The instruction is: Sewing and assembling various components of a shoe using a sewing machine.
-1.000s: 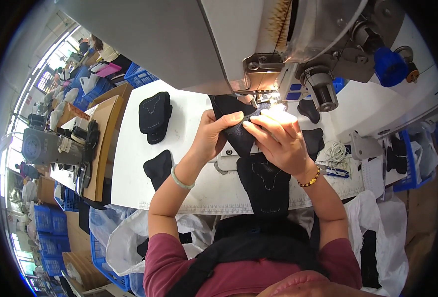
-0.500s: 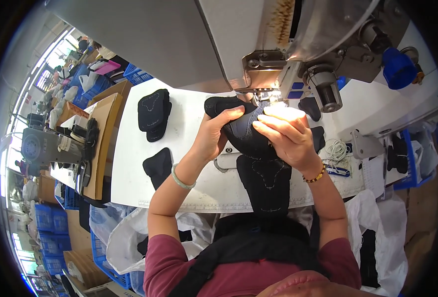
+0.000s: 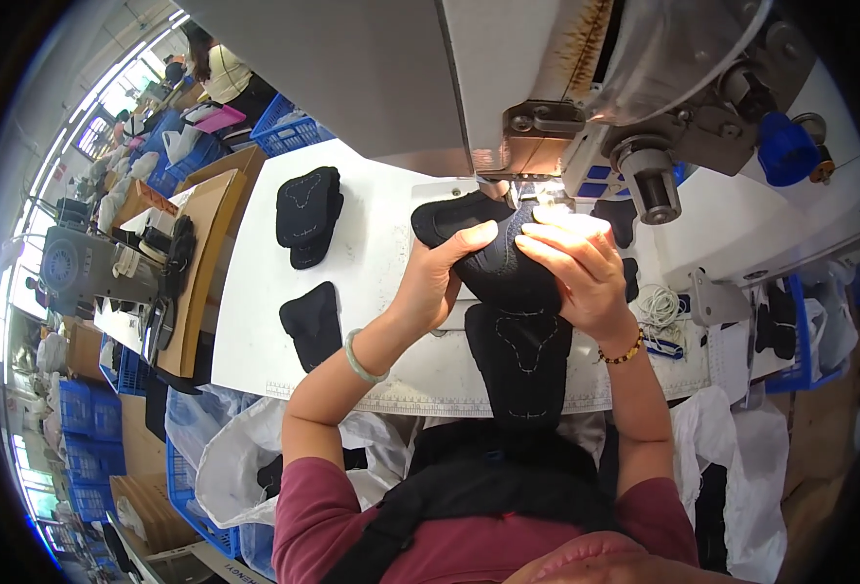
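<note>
Both my hands hold a black padded fabric piece [image 3: 508, 279] at the brightly lit needle area [image 3: 524, 193] of a sewing machine [image 3: 372, 78]. My left hand [image 3: 438, 268] pinches its left side, thumb on top and most fingers hidden beneath. On the right side, my right hand [image 3: 584, 261] presses with bent fingers close to the needle. Part of the piece curves up on the left, and a dark blue-grey band runs over it. Just below lies another black piece [image 3: 519, 355] with a white stitched outline, reaching over the table's front edge.
Stacked black pieces [image 3: 306, 216] and a single black piece [image 3: 311, 326] lie left on the white table [image 3: 245, 341]. At right are a white cord coil [image 3: 658, 306] and blue-handled snips [image 3: 664, 347]. White bags [image 3: 226, 477] hang below; a person [image 3: 226, 73] is far left.
The piece has turned slightly under the needle, with both hands still on it. The view has shifted a little, and a person now shows at the upper left.
</note>
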{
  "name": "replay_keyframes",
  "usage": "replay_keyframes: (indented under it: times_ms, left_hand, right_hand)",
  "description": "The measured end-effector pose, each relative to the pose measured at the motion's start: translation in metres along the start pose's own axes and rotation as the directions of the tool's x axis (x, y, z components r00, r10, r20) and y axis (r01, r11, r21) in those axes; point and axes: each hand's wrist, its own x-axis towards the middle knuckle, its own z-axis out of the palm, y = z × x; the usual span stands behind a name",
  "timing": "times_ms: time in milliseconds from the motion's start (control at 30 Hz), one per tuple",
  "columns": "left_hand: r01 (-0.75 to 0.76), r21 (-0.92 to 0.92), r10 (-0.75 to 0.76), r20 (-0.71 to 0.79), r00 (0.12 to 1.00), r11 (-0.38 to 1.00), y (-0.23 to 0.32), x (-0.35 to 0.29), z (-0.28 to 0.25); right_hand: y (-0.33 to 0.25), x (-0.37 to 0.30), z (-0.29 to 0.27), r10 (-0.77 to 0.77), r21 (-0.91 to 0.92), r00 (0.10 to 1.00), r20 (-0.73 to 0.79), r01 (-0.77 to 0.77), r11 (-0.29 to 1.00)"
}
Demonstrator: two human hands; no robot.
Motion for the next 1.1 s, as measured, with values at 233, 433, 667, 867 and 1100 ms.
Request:
replay_keyframes:
  times_ms: [233, 433, 667, 867, 1100]
  left_hand:
    - [-0.004, -0.075, 0.001, -0.04, 0.999, 0.997, -0.01, -0.011, 0.011]
    - [-0.136, -0.072, 0.129, -0.094, 0.987, 0.988, -0.015, -0.018, 0.032]
    - [-0.229, 0.248, 0.251, -0.058, 0.966, 0.941, -0.018, -0.02, 0.04]
    - [-0.301, 0.36, 0.311, 0.03, 0.95, 0.883, -0.016, -0.02, 0.04]
    - [-0.268, 0.289, 0.286, -0.022, 0.958, 0.919, -0.016, -0.017, 0.039]
  right_hand:
    - [0.007, 0.005, -0.01, -0.017, -0.002, 1.0, -0.003, 0.017, 1.0]
    - [0.014, 0.006, -0.015, -0.008, 0.032, 1.0, -0.01, 0.008, 0.999]
    - [0.027, 0.001, -0.015, 0.072, 0.3, 0.996, -0.056, -0.052, 0.953]
    - [0.025, 0.002, -0.02, 0.12, 0.308, 0.993, 0.017, -0.12, 0.944]
    - [0.026, 0.003, -0.019, 0.105, 0.272, 0.994, 0.012, -0.104, 0.957]
